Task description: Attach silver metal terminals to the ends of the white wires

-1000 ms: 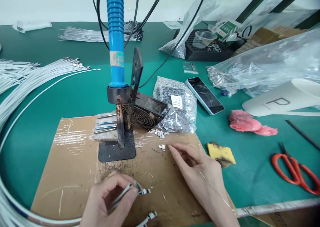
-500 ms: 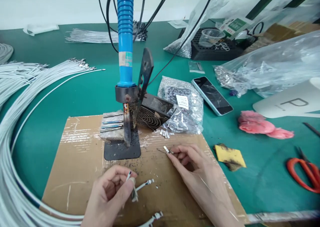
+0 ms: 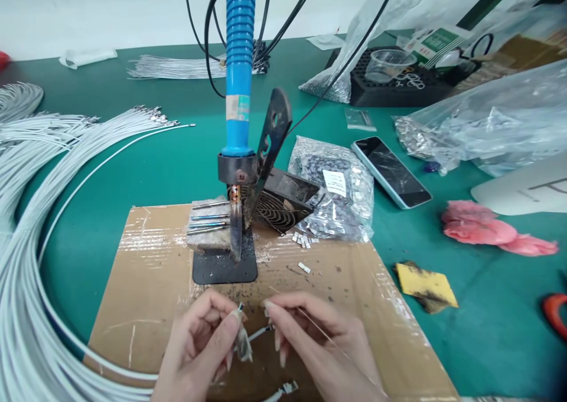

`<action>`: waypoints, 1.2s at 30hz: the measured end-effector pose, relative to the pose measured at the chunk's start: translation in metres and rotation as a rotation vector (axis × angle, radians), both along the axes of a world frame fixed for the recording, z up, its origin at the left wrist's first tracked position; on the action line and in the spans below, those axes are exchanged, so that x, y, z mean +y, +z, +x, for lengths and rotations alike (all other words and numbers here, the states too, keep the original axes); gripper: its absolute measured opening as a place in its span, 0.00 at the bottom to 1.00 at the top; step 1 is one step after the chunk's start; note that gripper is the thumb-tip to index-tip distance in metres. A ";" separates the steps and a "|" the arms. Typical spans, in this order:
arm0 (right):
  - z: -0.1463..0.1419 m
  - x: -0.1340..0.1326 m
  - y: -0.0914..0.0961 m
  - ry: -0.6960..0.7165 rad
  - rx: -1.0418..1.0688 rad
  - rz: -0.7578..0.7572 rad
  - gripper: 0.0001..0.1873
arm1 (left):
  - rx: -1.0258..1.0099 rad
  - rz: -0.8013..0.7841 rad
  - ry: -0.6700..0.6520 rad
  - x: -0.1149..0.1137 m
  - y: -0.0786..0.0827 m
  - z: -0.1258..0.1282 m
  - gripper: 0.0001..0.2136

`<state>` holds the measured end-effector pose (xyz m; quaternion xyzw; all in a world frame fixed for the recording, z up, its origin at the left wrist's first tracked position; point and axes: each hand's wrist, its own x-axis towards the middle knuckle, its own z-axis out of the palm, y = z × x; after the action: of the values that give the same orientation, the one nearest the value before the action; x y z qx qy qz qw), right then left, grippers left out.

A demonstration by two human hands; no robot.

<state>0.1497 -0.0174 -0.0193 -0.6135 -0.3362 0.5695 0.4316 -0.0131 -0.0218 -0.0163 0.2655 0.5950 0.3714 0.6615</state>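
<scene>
Right hand is coming back from the loose terminal on the cardboard and is now closing in beside the left hand. The left hand is pinching the white wire just behind its metal tip, low over the cardboard's near edge. The right hand's fingertips are drawn narrow at that tip; I cannot tell whether they are holding anything. The wire is looking light, thin and floppy, its tip small and probably slippery, so holding the insulation close behind the tip seems safest. Writing: the bag is carrying a white label that is too small to read, as are the soldering iron sticker and the green-white box.
</scene>
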 end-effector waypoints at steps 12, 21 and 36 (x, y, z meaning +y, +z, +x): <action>-0.010 0.000 -0.002 0.164 -0.133 0.292 0.10 | 0.007 0.101 -0.007 -0.005 -0.005 0.005 0.24; -0.012 0.004 -0.006 -0.141 -0.207 0.421 0.08 | 0.022 0.044 -0.080 0.002 0.011 0.004 0.25; 0.003 0.006 -0.008 0.350 0.074 0.180 0.07 | -0.105 -0.111 -0.051 -0.003 0.009 -0.008 0.25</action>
<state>0.1523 -0.0109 -0.0275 -0.4836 -0.4711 0.6256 0.3910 -0.0214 -0.0246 -0.0075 0.2237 0.5723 0.3340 0.7148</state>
